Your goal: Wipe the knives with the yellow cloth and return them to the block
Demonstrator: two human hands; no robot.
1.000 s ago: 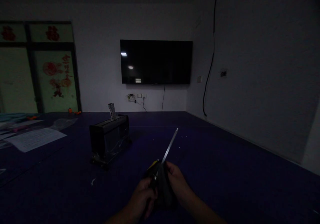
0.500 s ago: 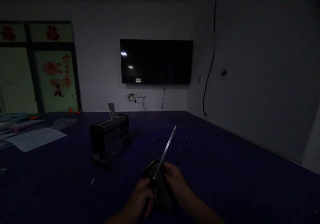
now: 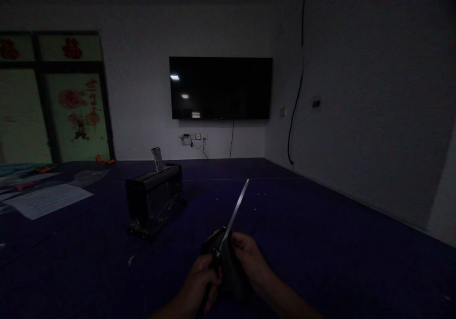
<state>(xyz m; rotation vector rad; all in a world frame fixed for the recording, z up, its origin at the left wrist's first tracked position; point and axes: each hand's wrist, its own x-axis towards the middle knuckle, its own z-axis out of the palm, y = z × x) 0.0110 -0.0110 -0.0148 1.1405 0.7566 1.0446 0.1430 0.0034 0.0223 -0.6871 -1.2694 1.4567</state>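
Observation:
A slim, shiny metal rod (image 3: 238, 209) points up and away from my hands, rising out of a dark, fabric-like bundle (image 3: 231, 266) with a bit of yellow at its far edge. My left hand (image 3: 203, 276) is closed around a dark part at the rod's lower end. On the other side, my right hand (image 3: 251, 259) pinches the bundle's edge between thumb and fingers. Dim light hides the bundle's exact kind and its lower part.
Ahead on the left stands a black box-shaped device (image 3: 155, 198) with a patterned remote-like object (image 3: 157, 159) on top. Paper sheets (image 3: 50, 201) and clear plastic (image 3: 89, 176) lie further left on the dark blue surface (image 3: 302, 243). A television (image 3: 221, 88) hangs on the wall.
The view has shifted very slightly. Both hands keep the same hold, and the rod stays at nearly the same angle.

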